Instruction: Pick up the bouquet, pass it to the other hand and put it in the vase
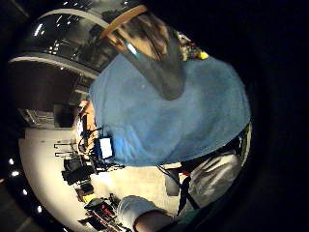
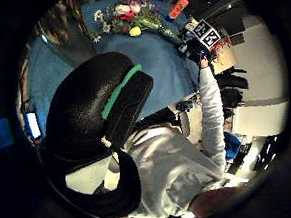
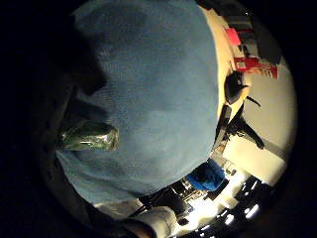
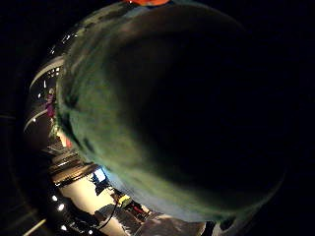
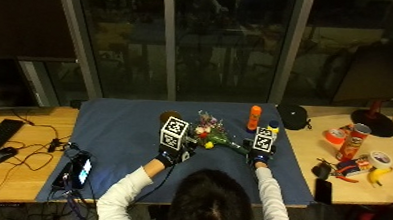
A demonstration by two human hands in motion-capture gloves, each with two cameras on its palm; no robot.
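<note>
The vase (image 1: pixel 149 48) shows close to the left palm in the left little-finger view, glassy with a tan rim, tilted over the blue cloth (image 5: pixel 128 137), and nothing can be seen inside it; in the outside view only a dark rounded shape just beyond the left hand (image 5: pixel 171 151) marks where it stands; an orange bottle (image 5: pixel 254 117) stands upright on the cloth beyond the right hand (image 5: pixel 260 154), and a red tube can (image 5: pixel 356 139) stands on the bare wood at the far right of the surface (image 5: pixel 21 147); the bouquet (image 5: pixel 212 133) lies on its side on the cloth between the two hands, its white, red, purple and yellow blooms toward the left hand and its green wrapped stems running toward the right hand; in the left thumb-side view the right hand sits at the stem end of the bouquet; the right little-finger view shows the green wrapped stem end (image 3: pixel 89 136) lying on the cloth close to that palm, but whether the right fingers have closed round it cannot be told; the left fingers (image 2: pixel 128 108) appear curved in front of their palm, yet whether they grip the vase cannot be told either.
</note>
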